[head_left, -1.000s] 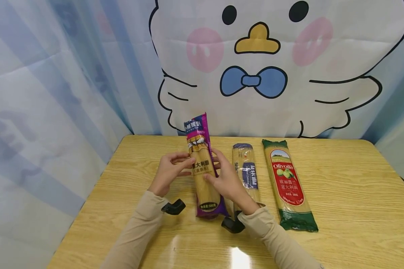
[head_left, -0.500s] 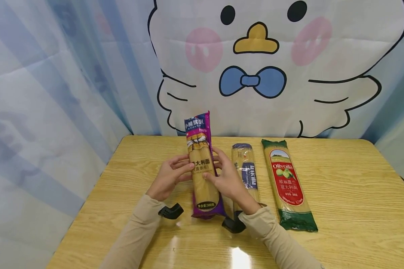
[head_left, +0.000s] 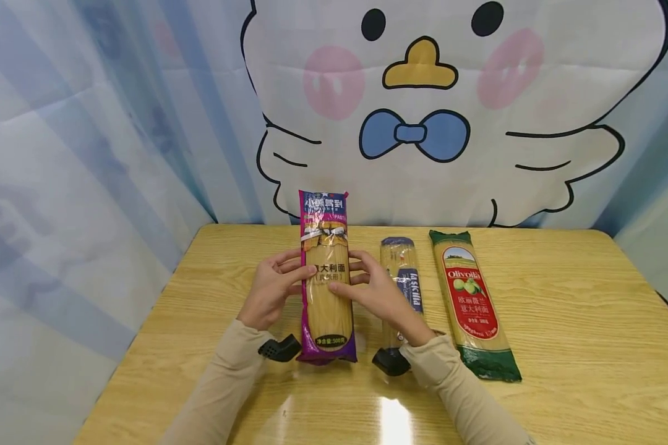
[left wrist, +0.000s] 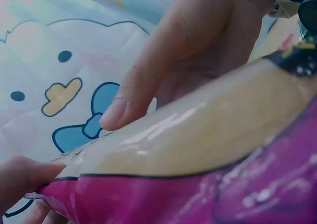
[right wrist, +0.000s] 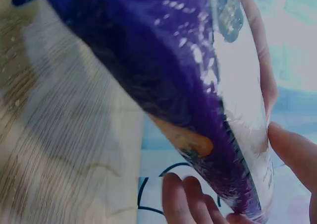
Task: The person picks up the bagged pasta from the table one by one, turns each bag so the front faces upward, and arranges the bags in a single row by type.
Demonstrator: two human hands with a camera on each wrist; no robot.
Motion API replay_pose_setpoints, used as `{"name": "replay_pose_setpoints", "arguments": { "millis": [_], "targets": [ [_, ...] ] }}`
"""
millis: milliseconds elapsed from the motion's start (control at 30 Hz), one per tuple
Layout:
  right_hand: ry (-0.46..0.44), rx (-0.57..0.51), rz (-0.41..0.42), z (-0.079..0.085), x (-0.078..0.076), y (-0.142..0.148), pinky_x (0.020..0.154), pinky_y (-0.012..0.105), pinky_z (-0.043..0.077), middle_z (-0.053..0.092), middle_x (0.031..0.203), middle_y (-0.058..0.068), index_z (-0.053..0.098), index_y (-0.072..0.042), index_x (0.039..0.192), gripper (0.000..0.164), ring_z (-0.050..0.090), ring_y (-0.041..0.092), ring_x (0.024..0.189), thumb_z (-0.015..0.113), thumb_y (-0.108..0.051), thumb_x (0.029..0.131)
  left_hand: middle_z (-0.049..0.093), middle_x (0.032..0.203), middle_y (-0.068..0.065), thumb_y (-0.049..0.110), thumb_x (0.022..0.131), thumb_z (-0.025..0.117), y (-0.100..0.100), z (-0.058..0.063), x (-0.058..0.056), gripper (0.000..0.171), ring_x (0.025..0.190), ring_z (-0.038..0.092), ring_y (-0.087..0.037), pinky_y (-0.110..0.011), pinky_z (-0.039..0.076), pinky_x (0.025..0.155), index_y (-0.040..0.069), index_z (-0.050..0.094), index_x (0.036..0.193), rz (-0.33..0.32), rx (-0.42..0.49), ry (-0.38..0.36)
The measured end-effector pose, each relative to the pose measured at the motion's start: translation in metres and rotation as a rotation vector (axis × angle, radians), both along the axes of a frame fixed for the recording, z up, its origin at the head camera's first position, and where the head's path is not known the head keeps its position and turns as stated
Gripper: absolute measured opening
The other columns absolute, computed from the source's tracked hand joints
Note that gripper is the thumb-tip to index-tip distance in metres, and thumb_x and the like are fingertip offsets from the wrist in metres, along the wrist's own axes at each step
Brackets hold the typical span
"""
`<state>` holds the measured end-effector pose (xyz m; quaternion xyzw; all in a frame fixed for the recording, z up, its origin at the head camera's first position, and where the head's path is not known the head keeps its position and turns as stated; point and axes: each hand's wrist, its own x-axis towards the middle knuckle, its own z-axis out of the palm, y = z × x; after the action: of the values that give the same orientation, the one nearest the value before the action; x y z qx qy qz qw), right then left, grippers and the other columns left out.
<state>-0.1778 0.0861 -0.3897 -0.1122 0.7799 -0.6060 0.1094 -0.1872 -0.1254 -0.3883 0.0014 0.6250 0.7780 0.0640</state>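
Observation:
A purple and blue pack of spaghetti with a long clear window is held up between both hands, its printed front facing the head camera. My left hand grips its left side, thumb on the front and fingers behind the edge. From the right, my right hand holds it the same way, thumb across the window. In the left wrist view the pack's window fills the middle, with the right thumb over it. Purple wrapping on the pack's side shows in the right wrist view, above the table.
On the wooden table, right of the hands, lies a blue-labelled spaghetti pack, partly covered by the right forearm. Farther right lies a green and red spaghetti pack. A curtain with a cartoon bird hangs behind the table.
The held pack has turned from a slant to nearly upright, its lower end swinging left and its front now facing the head camera more squarely. Both hands keep their grip. The other packs stay put.

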Motion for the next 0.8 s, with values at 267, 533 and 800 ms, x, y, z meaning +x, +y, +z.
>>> {"name": "replay_pose_setpoints", "arguments": {
  "millis": [267, 533, 800],
  "targets": [
    [-0.037, -0.013, 0.013, -0.001, -0.001, 0.002, 0.076, 0.037, 0.063, 0.062, 0.126, 0.021, 0.037, -0.006, 0.149, 0.072, 0.067, 0.028, 0.103, 0.075, -0.024, 0.090, 0.068, 0.114, -0.015, -0.001, 0.089, 0.069, 0.001, -0.002, -0.002, 0.050, 0.088, 0.072, -0.018, -0.034, 0.063, 0.076, -0.004, 0.052, 0.136, -0.009, 0.009, -0.006],
    [-0.061, -0.025, 0.021, -0.001, 0.000, 0.003, 0.072, 0.037, 0.063, 0.062, 0.117, 0.025, 0.038, 0.000, 0.139, 0.064, 0.068, 0.027, 0.092, 0.075, -0.019, 0.091, 0.071, 0.109, -0.015, 0.001, 0.085, 0.074, 0.000, -0.003, -0.003, 0.048, 0.088, 0.072, -0.019, -0.042, 0.062, 0.083, -0.003, 0.058, 0.130, 0.006, -0.081, -0.062],
    [-0.052, 0.019, 0.009, -0.007, -0.003, 0.005, 0.071, 0.037, 0.063, 0.062, 0.114, 0.026, 0.042, 0.001, 0.135, 0.058, 0.069, 0.028, 0.089, 0.074, -0.020, 0.091, 0.073, 0.106, -0.016, -0.001, 0.083, 0.076, 0.003, -0.010, -0.007, 0.050, 0.082, 0.073, -0.018, -0.043, 0.062, 0.081, -0.003, 0.059, 0.130, 0.018, -0.099, -0.110]
  ]
}}
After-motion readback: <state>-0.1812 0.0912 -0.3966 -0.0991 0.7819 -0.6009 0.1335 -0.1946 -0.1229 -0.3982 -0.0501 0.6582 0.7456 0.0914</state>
